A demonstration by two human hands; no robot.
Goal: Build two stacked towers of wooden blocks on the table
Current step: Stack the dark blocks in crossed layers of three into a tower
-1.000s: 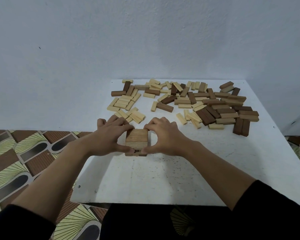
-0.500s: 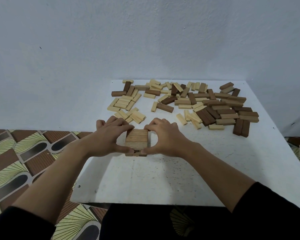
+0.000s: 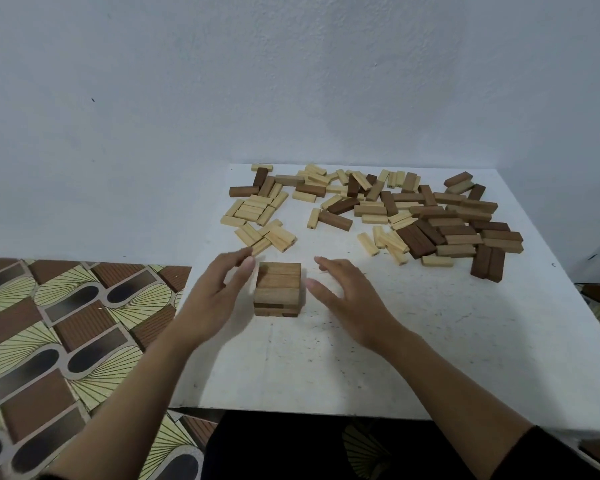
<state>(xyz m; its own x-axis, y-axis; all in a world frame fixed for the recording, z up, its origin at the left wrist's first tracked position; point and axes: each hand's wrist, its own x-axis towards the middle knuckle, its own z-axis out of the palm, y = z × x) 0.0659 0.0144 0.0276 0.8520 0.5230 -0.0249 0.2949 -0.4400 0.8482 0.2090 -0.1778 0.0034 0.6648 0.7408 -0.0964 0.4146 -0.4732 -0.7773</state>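
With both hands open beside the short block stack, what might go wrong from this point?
1. The left hand and right hand flank the short stack closely. The left fingers look almost against it, so a stray brush may skew the top layer.
2. The loose blocks lie behind the stack, so reaching for them may carry a wrist over it and knock it.

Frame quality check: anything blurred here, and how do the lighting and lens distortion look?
Head view: the left hand and right hand show motion blur, fingertips most; the small stack between them and the loose blocks are sharp. Head view: soft, even light, faint shadows, no glare on the white table; its side edges splay, fitting a wide-angle lens.
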